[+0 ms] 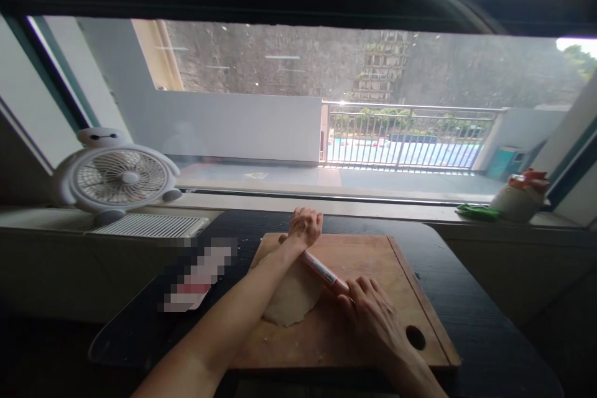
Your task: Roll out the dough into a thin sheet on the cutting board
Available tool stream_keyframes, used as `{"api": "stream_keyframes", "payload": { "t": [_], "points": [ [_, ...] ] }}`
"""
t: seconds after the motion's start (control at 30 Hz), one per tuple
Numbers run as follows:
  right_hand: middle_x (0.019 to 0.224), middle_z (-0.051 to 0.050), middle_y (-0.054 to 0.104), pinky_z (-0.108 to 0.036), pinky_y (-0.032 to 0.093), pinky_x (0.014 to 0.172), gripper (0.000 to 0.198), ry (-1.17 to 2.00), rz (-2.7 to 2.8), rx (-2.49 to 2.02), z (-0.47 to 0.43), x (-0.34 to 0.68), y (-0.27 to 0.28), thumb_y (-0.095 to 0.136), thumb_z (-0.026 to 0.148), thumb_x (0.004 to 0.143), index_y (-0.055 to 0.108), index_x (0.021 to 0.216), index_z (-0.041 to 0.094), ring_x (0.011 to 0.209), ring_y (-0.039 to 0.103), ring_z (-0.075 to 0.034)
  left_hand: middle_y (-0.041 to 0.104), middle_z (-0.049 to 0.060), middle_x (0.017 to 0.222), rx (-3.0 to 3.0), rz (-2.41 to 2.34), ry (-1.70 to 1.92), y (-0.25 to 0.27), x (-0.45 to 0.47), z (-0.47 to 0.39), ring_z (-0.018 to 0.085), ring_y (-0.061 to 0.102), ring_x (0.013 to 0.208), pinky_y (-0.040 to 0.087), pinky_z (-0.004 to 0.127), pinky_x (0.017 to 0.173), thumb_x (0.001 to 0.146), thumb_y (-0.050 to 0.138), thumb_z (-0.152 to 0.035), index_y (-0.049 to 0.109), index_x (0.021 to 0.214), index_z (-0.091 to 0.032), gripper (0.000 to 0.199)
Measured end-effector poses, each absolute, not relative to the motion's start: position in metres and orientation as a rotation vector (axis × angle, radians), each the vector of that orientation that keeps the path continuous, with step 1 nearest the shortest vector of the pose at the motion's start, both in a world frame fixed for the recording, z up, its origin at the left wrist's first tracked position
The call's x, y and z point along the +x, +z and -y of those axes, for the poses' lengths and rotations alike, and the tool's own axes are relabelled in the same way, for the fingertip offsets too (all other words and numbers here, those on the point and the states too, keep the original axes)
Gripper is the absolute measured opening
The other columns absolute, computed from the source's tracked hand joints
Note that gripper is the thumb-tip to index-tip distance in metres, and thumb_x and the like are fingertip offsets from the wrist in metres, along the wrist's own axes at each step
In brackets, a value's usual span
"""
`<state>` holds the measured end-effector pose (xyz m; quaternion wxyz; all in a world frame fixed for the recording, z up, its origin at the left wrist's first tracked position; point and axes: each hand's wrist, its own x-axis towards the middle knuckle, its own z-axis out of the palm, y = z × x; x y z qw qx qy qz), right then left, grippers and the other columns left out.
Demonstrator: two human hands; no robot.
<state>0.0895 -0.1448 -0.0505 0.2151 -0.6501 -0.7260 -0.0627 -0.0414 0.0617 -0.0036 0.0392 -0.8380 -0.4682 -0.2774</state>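
Note:
A rolling pin [326,273] with a printed label lies diagonally over a flattened sheet of dough [293,298] on a wooden cutting board [364,255]. At the pin's far end is my left hand [305,227], its fingers curled and the heel of the palm over the pin. My left forearm crosses above the dough and hides its left part. Bent fingers of my right hand [370,305] hold the near end of the pin, close to the board's right half. The fingertips of both hands are partly hidden.
The board rests on a dark table [471,305]. A blurred-out flat object [200,280] lies to its left. On the window ledge stand a white fan [128,177], a pale bag [520,196] and a green item [478,211]. A large window rises behind the table.

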Motion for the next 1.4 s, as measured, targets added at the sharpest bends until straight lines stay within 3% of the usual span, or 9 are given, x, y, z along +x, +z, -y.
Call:
{"api": "stream_keyframes", "payload": {
  "t": [0.2, 0.27, 0.4, 0.5, 0.7, 0.8, 1.0, 1.2, 1.4],
  "points": [
    [0.094, -0.004, 0.055, -0.031, 0.039, 0.073, 0.025, -0.200, 2.027, -1.817, 0.140, 0.088, -0.051, 0.047, 0.030, 0.086, 0.051, 0.111, 0.030, 0.087, 0.050, -0.021, 0.066, 0.008, 0.088, -2.561, 1.397, -0.842, -0.013, -0.073, -0.033, 0.018, 0.056, 0.093, 0.029, 0.037, 0.100, 0.091, 0.027, -0.029, 0.063, 0.083, -0.018, 0.038],
    [0.095, -0.004, 0.055, -0.032, 0.039, 0.074, 0.029, -0.196, 2.038, -1.824, 0.143, 0.086, -0.050, 0.048, 0.029, 0.085, 0.049, 0.114, 0.031, 0.087, 0.050, -0.022, 0.065, 0.006, 0.102, -2.589, 1.370, -0.797, -0.022, -0.096, -0.014, 0.019, 0.052, 0.107, 0.022, 0.037, 0.106, 0.090, 0.029, -0.028, 0.063, 0.095, -0.020, 0.035],
    [0.097, -0.005, 0.055, -0.031, 0.038, 0.075, 0.030, -0.175, 2.056, -1.807, 0.145, 0.088, -0.046, 0.046, 0.030, 0.087, 0.049, 0.116, 0.030, 0.089, 0.049, -0.022, 0.041, 0.006, 0.139, -2.680, 1.378, -0.479, -0.030, -0.117, 0.001, 0.020, 0.025, 0.133, 0.011, 0.040, 0.110, 0.091, 0.027, -0.035, 0.044, 0.129, -0.019, 0.044],
    [0.097, -0.005, 0.055, -0.029, 0.038, 0.076, 0.030, -0.138, 2.060, -1.819, 0.139, 0.094, -0.041, 0.045, 0.030, 0.088, 0.049, 0.117, 0.029, 0.088, 0.049, -0.020, 0.042, 0.008, 0.138, -2.754, 1.443, -0.185, -0.024, -0.098, -0.018, 0.022, 0.027, 0.132, 0.015, 0.044, 0.109, 0.091, 0.025, -0.034, 0.049, 0.124, -0.018, 0.043],
    [0.095, -0.004, 0.055, -0.028, 0.036, 0.074, 0.027, -0.226, 1.987, -1.947, 0.129, 0.102, -0.036, 0.046, 0.026, 0.088, 0.052, 0.114, 0.025, 0.087, 0.049, -0.019, 0.060, 0.006, 0.117, -2.816, 1.446, -0.069, -0.010, -0.050, -0.054, 0.022, 0.046, 0.118, 0.028, 0.045, 0.102, 0.090, 0.026, -0.034, 0.061, 0.100, -0.022, 0.038],
    [0.095, -0.005, 0.055, -0.029, 0.036, 0.077, 0.034, -0.283, 2.024, -1.958, 0.131, 0.101, -0.040, 0.047, 0.021, 0.087, 0.049, 0.121, 0.024, 0.089, 0.049, -0.019, 0.056, 0.007, 0.124, -2.807, 1.434, -0.086, -0.012, -0.060, -0.045, 0.022, 0.040, 0.124, 0.025, 0.045, 0.104, 0.091, 0.023, -0.035, 0.059, 0.107, -0.020, 0.042],
    [0.095, -0.005, 0.054, -0.030, 0.036, 0.076, 0.043, -0.328, 2.137, -1.879, 0.153, 0.083, -0.043, 0.043, 0.015, 0.088, 0.040, 0.130, 0.026, 0.088, 0.049, -0.020, 0.034, 0.009, 0.143, -2.758, 1.388, -0.141, -0.018, -0.113, -0.006, 0.020, 0.023, 0.134, 0.014, 0.038, 0.110, 0.092, 0.017, -0.037, 0.039, 0.132, -0.012, 0.052],
    [0.095, -0.005, 0.055, -0.028, 0.038, 0.075, 0.044, -0.300, 2.139, -1.855, 0.162, 0.078, -0.036, 0.044, 0.012, 0.086, 0.042, 0.128, 0.024, 0.088, 0.049, -0.019, 0.045, 0.013, 0.134, -2.709, 1.485, -0.052, -0.018, -0.095, -0.018, 0.022, 0.037, 0.126, 0.024, 0.041, 0.105, 0.091, 0.019, -0.036, 0.050, 0.121, -0.014, 0.048],
    [0.096, -0.005, 0.055, -0.030, 0.038, 0.079, 0.028, -0.310, 2.055, -1.838, 0.148, 0.090, -0.041, 0.044, 0.018, 0.088, 0.051, 0.115, 0.021, 0.088, 0.049, -0.019, 0.045, 0.011, 0.135, -2.709, 1.582, -0.006, -0.018, -0.054, -0.050, 0.023, 0.034, 0.128, 0.027, 0.044, 0.103, 0.090, 0.022, -0.043, 0.049, 0.122, -0.016, 0.050]
  ]
}}
